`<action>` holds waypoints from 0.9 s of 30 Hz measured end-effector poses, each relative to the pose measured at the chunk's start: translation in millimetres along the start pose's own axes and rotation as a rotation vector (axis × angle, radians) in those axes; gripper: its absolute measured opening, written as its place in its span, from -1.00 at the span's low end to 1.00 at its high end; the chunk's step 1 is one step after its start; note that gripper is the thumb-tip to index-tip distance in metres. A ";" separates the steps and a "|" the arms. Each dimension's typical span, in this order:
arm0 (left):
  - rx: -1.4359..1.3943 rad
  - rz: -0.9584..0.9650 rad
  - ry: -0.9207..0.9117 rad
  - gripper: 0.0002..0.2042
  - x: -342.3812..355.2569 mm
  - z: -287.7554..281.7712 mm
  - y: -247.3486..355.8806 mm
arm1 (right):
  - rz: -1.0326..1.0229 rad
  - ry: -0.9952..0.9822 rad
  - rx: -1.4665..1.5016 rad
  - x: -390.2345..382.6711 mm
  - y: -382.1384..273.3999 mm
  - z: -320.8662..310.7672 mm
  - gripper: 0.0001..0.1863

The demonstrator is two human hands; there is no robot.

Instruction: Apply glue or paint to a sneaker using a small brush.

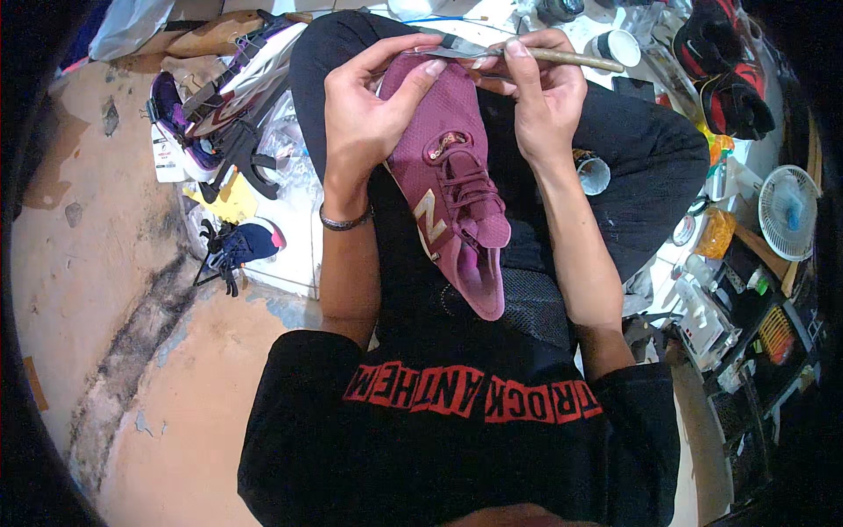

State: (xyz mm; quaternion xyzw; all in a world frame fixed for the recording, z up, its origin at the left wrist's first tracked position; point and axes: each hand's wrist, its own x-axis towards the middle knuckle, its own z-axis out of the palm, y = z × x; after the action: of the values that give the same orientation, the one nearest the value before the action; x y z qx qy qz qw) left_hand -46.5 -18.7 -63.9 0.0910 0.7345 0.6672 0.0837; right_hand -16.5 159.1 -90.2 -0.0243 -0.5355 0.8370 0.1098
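A mauve sneaker [436, 127] rests over my lap, its toe pointing away and its heel toward me. My left hand [373, 110] grips the sneaker's toe, with the thumb on the upper and the fingers at the front edge. In my right hand [546, 101] is a thin tool with a tan handle [575, 59] and a flat grey blade [443, 51]. That blade lies along the toe edge, beside my left fingertips. Some right fingers pass behind the toe; whether they press on the sole is hidden.
To the left, a white-and-purple shoe with clips [255, 79] and a dark blue shoe [246, 244] lie near a stained wall [105, 220]. A white cup [617, 46], a clear cup [593, 176], red-black shoes [733, 97] and a small white fan [788, 211] are on the right.
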 end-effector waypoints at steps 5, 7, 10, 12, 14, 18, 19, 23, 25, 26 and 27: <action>0.007 -0.007 -0.015 -0.73 0.3 -0.1 -0.5 | -0.054 -0.057 -0.170 1.9 0.3 2.9 -0.80; 0.012 -0.009 -0.015 -0.73 0.1 -0.2 -0.6 | -0.063 -0.057 -0.183 3.3 0.8 3.8 -0.80; 0.008 -0.016 -0.014 -0.73 -0.3 0.3 -1.0 | -0.024 0.003 -0.121 3.8 0.2 4.4 -0.80; 0.001 -0.002 -0.011 -0.73 -0.2 0.8 -0.9 | -0.002 0.035 -0.088 3.9 -0.7 4.2 -0.80; 0.001 0.017 0.001 -0.75 0.4 1.5 -0.7 | 0.001 0.045 -0.090 3.3 -1.2 3.9 -0.81; 0.030 0.018 0.004 -0.75 0.4 1.3 1.1 | 0.023 0.068 -0.041 2.1 -0.1 1.8 -0.81; 0.021 0.016 0.000 -0.74 0.1 1.2 1.7 | 0.014 0.066 -0.027 1.9 0.1 0.9 -0.81; 0.015 -0.005 -0.005 -0.74 -0.7 1.7 3.4 | 0.011 0.063 -0.001 0.3 0.6 -1.3 -0.81; 0.023 0.001 -0.005 -0.74 -0.5 1.6 3.8 | 0.015 0.048 0.017 -0.5 0.3 -0.5 -0.81; 0.021 0.006 -0.005 -0.74 -0.3 1.5 3.8 | 0.020 0.049 0.020 -0.8 0.2 0.3 -0.81; 0.020 0.012 -0.006 -0.74 -0.1 1.4 3.7 | 0.016 0.045 0.014 -0.4 0.0 0.9 -0.81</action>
State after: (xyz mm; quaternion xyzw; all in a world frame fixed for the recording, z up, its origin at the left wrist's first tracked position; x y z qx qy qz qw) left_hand -45.9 -17.0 -60.4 0.0982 0.7402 0.6602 0.0808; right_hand -16.2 158.3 -89.9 -0.0466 -0.5270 0.8407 0.1153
